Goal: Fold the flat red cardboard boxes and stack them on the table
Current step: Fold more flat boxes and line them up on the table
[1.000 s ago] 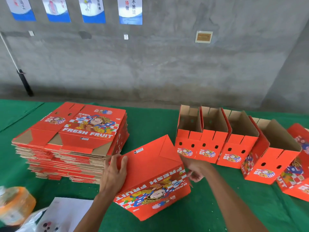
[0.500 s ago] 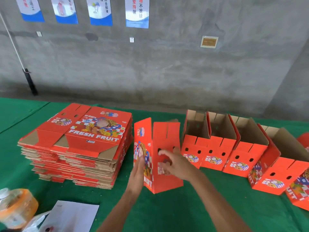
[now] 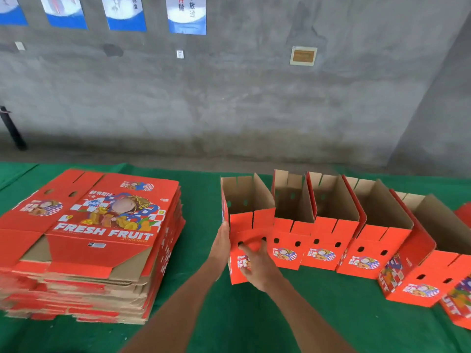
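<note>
— Folded red box (image 3: 246,220), the leftmost one standing upright on the green table (image 3: 204,189): where exactly is it?

— At the left end of a row of open-topped red boxes (image 3: 331,225), touching its neighbour, brown inside showing, flaps standing up.

— And the hands?

— Left hand (image 3: 222,244) lies flat against the box's left side wall, fingers straight, pressing rather than gripping. Right hand (image 3: 257,266) is spread over the front panel, fingers splayed and fairly straight, one fingertip right at a round hole; it holds nothing in a curl. Both forearms come up from the bottom edge.

— How do the other folded boxes stand?

— Three stand upright and close together; a fourth box (image 3: 418,256), further right, is turned at an angle. More red cardboard shows at the right edge, cut off.

— The flat ones?

— A thick stack of flat red boxes (image 3: 102,225) sits on the table to the left, well apart from the hands. The top sheet reads "FRESH FRUIT" with a cartoon figure.

— Behind?

— A grey concrete wall (image 3: 254,98) with blue-and-white posters (image 3: 187,14) along the top and a small framed plate (image 3: 303,56).
</note>
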A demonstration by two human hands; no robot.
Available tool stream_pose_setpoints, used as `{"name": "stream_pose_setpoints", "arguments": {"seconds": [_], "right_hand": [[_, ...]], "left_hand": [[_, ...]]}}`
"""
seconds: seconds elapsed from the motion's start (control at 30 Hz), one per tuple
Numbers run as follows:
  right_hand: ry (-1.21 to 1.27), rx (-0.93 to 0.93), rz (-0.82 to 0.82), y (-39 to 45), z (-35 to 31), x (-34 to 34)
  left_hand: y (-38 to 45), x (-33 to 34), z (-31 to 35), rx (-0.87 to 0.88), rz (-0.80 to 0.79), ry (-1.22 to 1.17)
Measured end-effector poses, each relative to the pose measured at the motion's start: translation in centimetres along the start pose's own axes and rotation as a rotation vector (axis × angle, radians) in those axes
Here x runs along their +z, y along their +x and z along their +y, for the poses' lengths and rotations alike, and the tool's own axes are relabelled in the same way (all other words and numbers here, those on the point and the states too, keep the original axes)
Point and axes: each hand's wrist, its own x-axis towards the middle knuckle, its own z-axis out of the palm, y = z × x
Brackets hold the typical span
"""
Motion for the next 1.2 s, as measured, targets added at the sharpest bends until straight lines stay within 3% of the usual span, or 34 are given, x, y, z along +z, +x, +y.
{"name": "stream_pose_setpoints", "arguments": {"seconds": [0.23,0.47,0.8,1.03,1.2], "right_hand": [[-0.182,0.003,0.013,4.3,2.0,1.2],[-0.328,0.056,0.063,5.3,4.0,1.6],[-0.362,0.131,0.108,2.8,10.2,0.1],[-0.316,0.216,0.068,0.3,17.0,-1.2],[-0.283,0.195,0.018,-0.6,18.2,-0.5]], "left_hand": [[5.7,1.0,-0.9,0.070,-0.093,-0.050],[7.9,2.8,-1.5,0.014,-0.117,-0.058],[6.3,9.8,-2.2,0.005,-0.182,-0.032],[4.9,16.6,-2.6,0.010,-0.311,-0.032],[5.1,17.5,-3.7,0.002,-0.328,-0.065]]}}
